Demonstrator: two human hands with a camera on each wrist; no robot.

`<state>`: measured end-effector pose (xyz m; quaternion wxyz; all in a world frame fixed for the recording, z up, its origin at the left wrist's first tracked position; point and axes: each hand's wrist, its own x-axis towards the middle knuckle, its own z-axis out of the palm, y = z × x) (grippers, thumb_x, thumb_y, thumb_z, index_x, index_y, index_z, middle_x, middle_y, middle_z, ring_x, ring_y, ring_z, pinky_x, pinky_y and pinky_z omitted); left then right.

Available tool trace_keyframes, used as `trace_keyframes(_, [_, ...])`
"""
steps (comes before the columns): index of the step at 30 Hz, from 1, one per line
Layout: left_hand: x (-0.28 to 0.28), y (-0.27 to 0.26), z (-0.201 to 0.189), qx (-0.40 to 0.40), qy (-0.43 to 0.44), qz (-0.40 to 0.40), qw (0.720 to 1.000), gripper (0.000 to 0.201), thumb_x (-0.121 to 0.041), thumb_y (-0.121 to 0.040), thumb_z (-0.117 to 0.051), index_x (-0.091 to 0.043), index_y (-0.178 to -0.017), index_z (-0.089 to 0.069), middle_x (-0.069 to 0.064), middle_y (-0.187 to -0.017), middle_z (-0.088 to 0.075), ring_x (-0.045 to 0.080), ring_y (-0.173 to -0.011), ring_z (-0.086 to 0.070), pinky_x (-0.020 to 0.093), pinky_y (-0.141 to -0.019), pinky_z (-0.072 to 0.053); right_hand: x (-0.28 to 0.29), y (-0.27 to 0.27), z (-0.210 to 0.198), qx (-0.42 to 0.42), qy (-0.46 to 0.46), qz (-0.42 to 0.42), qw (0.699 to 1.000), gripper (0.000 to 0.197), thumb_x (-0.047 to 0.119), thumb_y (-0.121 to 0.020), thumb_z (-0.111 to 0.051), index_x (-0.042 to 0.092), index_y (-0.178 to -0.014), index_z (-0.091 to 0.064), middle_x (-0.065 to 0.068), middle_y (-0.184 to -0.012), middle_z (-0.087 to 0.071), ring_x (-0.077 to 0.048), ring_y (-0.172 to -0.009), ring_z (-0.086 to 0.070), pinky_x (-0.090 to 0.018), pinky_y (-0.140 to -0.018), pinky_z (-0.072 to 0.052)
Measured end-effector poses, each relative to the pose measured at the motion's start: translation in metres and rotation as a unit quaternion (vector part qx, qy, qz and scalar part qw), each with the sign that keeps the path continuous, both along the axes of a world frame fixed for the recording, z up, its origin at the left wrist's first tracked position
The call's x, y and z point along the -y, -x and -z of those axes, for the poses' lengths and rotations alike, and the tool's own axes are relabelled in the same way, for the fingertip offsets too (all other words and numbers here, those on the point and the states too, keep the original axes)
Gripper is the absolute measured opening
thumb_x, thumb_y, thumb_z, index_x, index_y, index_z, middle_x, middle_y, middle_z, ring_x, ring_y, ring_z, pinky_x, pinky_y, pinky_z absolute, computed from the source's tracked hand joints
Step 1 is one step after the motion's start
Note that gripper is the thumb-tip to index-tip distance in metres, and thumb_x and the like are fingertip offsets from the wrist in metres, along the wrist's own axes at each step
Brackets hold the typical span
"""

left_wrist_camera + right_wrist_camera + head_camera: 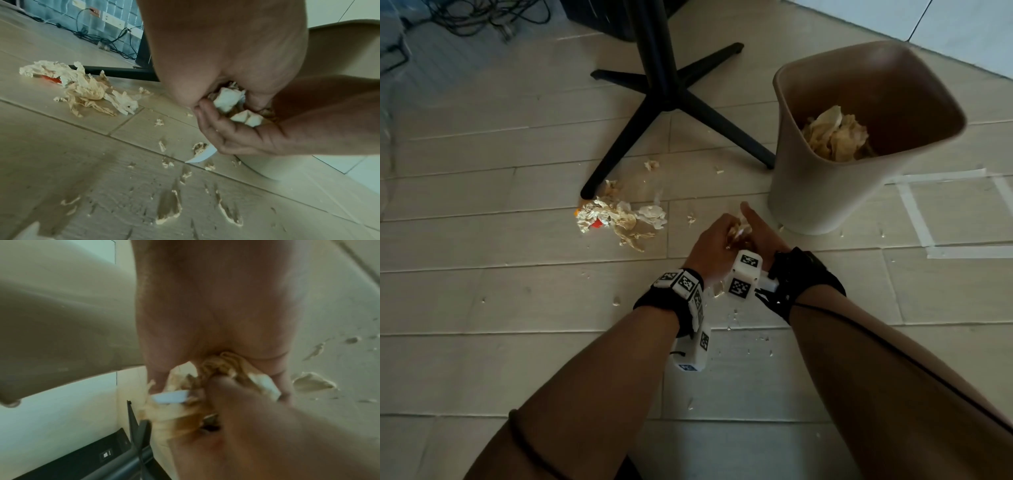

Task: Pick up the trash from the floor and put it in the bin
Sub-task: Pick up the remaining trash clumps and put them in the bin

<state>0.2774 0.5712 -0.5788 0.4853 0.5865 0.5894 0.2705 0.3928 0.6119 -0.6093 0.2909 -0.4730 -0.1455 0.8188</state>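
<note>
Between my two hands sits a wad of crumpled, brown-stained paper [738,233], low over the floor just left of the bin's base. My left hand [714,240] curls round it from the left and my right hand [760,229] cups it from the right, thumb pointing up. The left wrist view shows white paper lumps [226,99] wedged between my left palm [226,56] and my right hand's fingers [226,136]. A larger pile of crumpled paper [619,219] with a red scrap lies to the left. The beige bin [825,192] stands open with paper [835,137] inside.
A black table base [671,92] spreads its feet behind the pile, one foot touching it. Small paper bits [652,165] and smears dot the plank floor around my wrists. White tape lines [914,212] mark the floor right of the bin. Cables [482,17] lie far left.
</note>
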Motion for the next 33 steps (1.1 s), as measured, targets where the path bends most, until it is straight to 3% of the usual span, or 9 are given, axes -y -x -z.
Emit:
trace_keyframes(4, [0.007, -0.004, -0.005, 0.033, -0.029, -0.035, 0.998, 0.034, -0.042, -0.075, -0.046, -0.023, -0.101, -0.056, 0.005, -0.106, -0.061, 0.026, -0.1, -0.06, 0.041, -0.093, -0.051, 0.003, 0.0, -0.021, 0.081, -0.073, -0.033, 0.993, 0.034, 0.026, -0.107, -0.036, 0.011, -0.079, -0.049, 0.001, -0.052, -0.06, -0.008, -0.048, -0.059, -0.017, -0.054, -0.05])
trace_keyframes(5, [0.008, -0.003, -0.007, 0.033, -0.037, -0.043, 0.998, 0.032, -0.039, -0.075, -0.048, -0.02, -0.1, -0.055, 0.006, -0.101, -0.062, 0.024, -0.093, -0.06, 0.041, -0.088, -0.051, 0.005, -0.003, -0.026, 0.181, -0.155, -0.107, 0.965, 0.028, 0.023, -0.104, -0.04, 0.01, -0.085, -0.053, 0.002, -0.059, -0.062, -0.008, -0.054, -0.06, -0.02, -0.061, -0.049])
trace_keyframes(8, [0.011, 0.002, -0.01, 0.057, -0.055, -0.034, 0.996, 0.037, -0.042, -0.073, -0.061, -0.02, -0.1, -0.046, 0.006, -0.097, -0.062, 0.025, -0.087, -0.063, 0.038, -0.077, -0.051, 0.004, -0.01, -0.03, 0.428, -0.347, -0.293, 0.781, 0.018, 0.024, -0.095, -0.053, 0.011, -0.096, -0.065, -0.003, -0.088, -0.065, -0.017, -0.081, -0.059, -0.027, -0.08, -0.041])
trace_keyframes(11, [0.012, 0.006, -0.011, 0.051, -0.06, -0.002, 0.997, 0.034, -0.03, -0.08, -0.059, -0.025, -0.108, -0.04, -0.005, -0.103, -0.054, 0.017, -0.093, -0.061, 0.03, -0.077, -0.05, -0.001, -0.013, -0.03, 0.45, -0.363, -0.314, 0.753, 0.011, 0.017, -0.095, -0.059, 0.019, -0.084, -0.061, -0.004, -0.086, -0.064, -0.025, -0.086, -0.063, -0.03, -0.083, -0.046])
trace_keyframes(15, [0.008, 0.009, -0.016, 0.113, 0.01, -0.094, 0.989, 0.021, -0.03, -0.09, -0.046, -0.049, -0.099, -0.05, 0.004, -0.102, -0.063, 0.023, -0.088, -0.062, 0.04, -0.072, -0.049, 0.0, -0.009, -0.032, 0.429, -0.375, -0.287, 0.77, 0.008, 0.011, -0.096, -0.06, 0.009, -0.095, -0.068, -0.013, -0.093, -0.068, -0.029, -0.09, -0.064, -0.038, -0.089, -0.051])
trace_keyframes(20, [0.004, 0.029, -0.01, 0.017, -0.084, -0.097, 0.992, 0.02, -0.021, -0.093, -0.053, -0.03, -0.112, -0.053, 0.005, -0.103, -0.071, 0.024, -0.094, -0.069, 0.045, -0.083, -0.056, 0.009, 0.005, -0.047, 0.383, -0.389, -0.326, 0.772, 0.025, -0.007, -0.095, -0.056, -0.015, -0.117, -0.062, -0.034, -0.116, -0.065, -0.026, -0.095, -0.058, -0.026, -0.082, -0.044])
trace_keyframes(27, [-0.001, 0.046, -0.006, 0.052, -0.107, -0.181, 0.976, 0.013, -0.019, -0.084, -0.075, -0.018, -0.092, -0.065, -0.004, -0.096, -0.069, 0.011, -0.098, -0.065, 0.025, -0.088, -0.05, -0.015, 0.027, -0.08, 0.5, -0.297, -0.305, 0.754, 0.031, 0.012, -0.105, -0.041, -0.001, -0.122, -0.064, -0.017, -0.125, -0.066, -0.032, -0.114, -0.063, -0.035, -0.088, -0.048])
trace_keyframes(31, [-0.006, 0.054, 0.001, 0.063, -0.087, -0.235, 0.966, 0.009, -0.015, -0.085, -0.072, -0.021, -0.083, -0.065, -0.002, -0.092, -0.07, 0.018, -0.095, -0.067, 0.035, -0.091, -0.054, -0.022, 0.037, -0.095, 0.358, -0.281, -0.111, 0.884, 0.024, 0.004, -0.095, -0.04, 0.012, -0.097, -0.063, -0.007, -0.079, -0.061, -0.023, -0.07, -0.06, -0.034, -0.063, -0.049])
trace_keyframes(33, [-0.005, 0.056, 0.0, 0.079, -0.072, -0.239, 0.965, 0.008, -0.026, -0.077, -0.071, -0.024, -0.078, -0.064, 0.002, -0.091, -0.07, 0.026, -0.098, -0.067, 0.044, -0.095, -0.053, -0.024, 0.038, -0.11, 0.334, -0.289, -0.066, 0.895, 0.026, 0.005, -0.092, -0.042, 0.011, -0.109, -0.061, -0.008, -0.082, -0.06, -0.021, -0.07, -0.059, -0.034, -0.065, -0.049])
